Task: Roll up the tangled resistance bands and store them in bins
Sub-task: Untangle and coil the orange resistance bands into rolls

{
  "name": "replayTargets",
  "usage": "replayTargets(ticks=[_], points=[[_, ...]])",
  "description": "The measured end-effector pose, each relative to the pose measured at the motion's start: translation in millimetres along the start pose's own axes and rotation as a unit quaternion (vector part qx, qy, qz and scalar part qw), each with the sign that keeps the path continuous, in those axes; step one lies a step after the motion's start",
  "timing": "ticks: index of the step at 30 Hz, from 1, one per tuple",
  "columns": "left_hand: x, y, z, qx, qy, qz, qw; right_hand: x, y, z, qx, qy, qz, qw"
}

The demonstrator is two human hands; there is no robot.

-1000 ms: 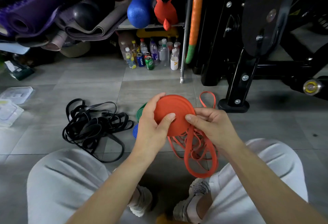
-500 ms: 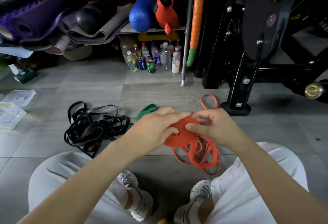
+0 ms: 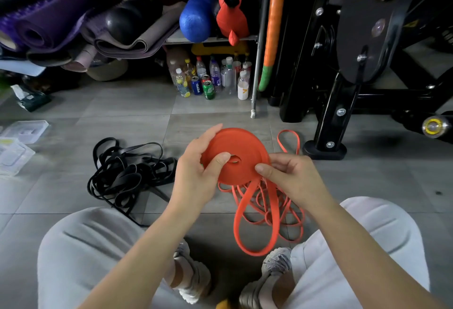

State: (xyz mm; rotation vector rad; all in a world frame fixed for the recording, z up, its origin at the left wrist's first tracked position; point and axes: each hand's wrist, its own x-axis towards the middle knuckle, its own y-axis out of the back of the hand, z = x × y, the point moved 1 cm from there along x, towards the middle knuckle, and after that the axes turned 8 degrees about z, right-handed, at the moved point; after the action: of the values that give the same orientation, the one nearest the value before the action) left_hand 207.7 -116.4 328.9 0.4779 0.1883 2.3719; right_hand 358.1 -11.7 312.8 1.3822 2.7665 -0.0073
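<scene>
Orange-red resistance band, wound into a flat disc with a small hole at its centre, is held up over the tiled floor in front of the person's knees. The left hand grips its left rim, thumb pressed on the face beside the hole and fingers behind. The right hand pinches the right edge, where the unwound loops hang down to the floor. A tangle of black bands lies to the left. Among the bottles under the shelf, a blue can reads PEPSI and a white bottle bears a yellow Y.
</scene>
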Motion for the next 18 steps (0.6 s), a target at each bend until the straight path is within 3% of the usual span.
replayTargets(ticks=[3, 6, 10, 14, 16, 18], points=[[-8, -5, -5, -0.063, 0.058, 0.016, 0.996, -2, -3, -3, -0.018, 0.012, 0.009, 1.000], [-9, -1, -12, -0.066, 0.078, -0.030, 0.994, -1, 2, -4, -0.062, 0.006, -0.018, 0.998], [9, 10, 0, 0.087, 0.035, -0.153, 0.984, 1, 8, -4, -0.120, -0.011, -0.092, 0.988], [19, 0, 21, 0.302, -0.102, -0.321, 0.892, 6, 1, -7, -0.216, 0.016, -0.134, 0.967], [20, -3, 24, 0.321, -0.120, -0.320, 0.883, 8, -1, -8, -0.241, 0.030, -0.123, 0.962], [20, -1, 22, 0.275, -0.103, -0.294, 0.910, 8, 0, -11, -0.200, 0.025, -0.103, 0.974]])
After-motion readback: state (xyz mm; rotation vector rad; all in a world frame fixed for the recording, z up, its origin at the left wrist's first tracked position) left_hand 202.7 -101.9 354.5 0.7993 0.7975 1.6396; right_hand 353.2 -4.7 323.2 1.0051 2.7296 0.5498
